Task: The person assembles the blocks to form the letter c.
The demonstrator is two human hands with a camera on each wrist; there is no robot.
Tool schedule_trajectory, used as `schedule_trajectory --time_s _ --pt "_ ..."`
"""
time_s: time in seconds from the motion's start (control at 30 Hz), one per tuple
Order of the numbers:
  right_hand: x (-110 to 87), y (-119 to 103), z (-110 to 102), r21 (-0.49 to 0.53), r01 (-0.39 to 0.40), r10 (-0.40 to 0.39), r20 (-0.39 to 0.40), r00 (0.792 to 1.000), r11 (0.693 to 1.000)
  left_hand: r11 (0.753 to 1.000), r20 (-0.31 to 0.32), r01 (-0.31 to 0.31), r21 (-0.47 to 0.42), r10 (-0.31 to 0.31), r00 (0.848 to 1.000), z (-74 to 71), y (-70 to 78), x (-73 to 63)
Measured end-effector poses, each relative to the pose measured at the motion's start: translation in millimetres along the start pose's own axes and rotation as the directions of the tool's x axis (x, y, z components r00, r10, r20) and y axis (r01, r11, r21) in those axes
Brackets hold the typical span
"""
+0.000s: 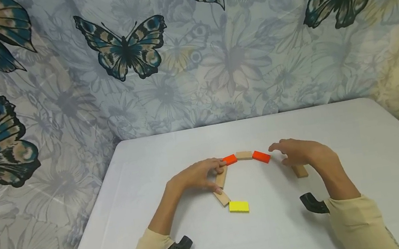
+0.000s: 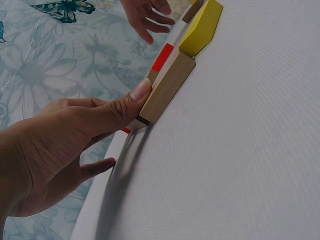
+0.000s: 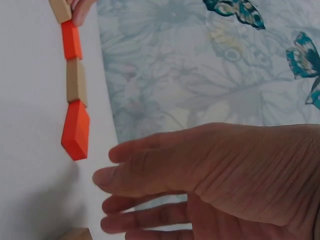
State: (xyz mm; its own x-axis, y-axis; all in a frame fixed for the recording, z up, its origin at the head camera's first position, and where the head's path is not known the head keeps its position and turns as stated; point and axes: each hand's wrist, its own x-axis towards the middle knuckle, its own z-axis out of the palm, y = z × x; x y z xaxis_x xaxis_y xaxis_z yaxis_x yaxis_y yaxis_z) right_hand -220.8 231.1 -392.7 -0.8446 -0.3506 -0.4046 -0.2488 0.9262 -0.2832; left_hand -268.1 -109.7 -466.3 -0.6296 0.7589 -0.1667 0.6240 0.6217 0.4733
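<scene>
Small blocks stand in a curved row on the white table. My left hand (image 1: 198, 175) is at the row's left side, its fingertips at the left red block (image 1: 230, 160) and its thumb on the lower wooden block (image 1: 222, 198). Another wooden block (image 1: 222, 178) lies between thumb and fingers. In the left wrist view the thumb (image 2: 125, 102) lies straight against the wood. My right hand (image 1: 300, 150) hovers with loosely extended fingers past the right red block (image 1: 261, 157), apart from it. Beneath that hand a wooden block (image 1: 300, 171) is partly hidden.
A yellow block (image 1: 239, 207) ends the row at the near left. One wooden block (image 1: 244, 155) sits between the two red ones at the far side. Butterfly-patterned cloth (image 1: 227, 52) hangs behind the table (image 1: 150, 157). Black wrist devices (image 1: 314, 203) jut from both sleeves.
</scene>
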Motion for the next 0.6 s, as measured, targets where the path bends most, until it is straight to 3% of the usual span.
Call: schedule_trajectory --time_s 0.3,0.6 --pt "-3.3 7.9 -0.1 -0.014 -0.170 0.170 0.067 0.983 0.985 1.000 -0.004 0.003 -0.015 -0.003 1.000 0.9 -1.0 -0.8" --pt "-4.1 9.7 5.2 0.011 -0.224 0.222 0.098 0.970 0.975 1.000 -0.006 -0.002 -0.017 0.002 1.000 0.5 1.8 -1.4"
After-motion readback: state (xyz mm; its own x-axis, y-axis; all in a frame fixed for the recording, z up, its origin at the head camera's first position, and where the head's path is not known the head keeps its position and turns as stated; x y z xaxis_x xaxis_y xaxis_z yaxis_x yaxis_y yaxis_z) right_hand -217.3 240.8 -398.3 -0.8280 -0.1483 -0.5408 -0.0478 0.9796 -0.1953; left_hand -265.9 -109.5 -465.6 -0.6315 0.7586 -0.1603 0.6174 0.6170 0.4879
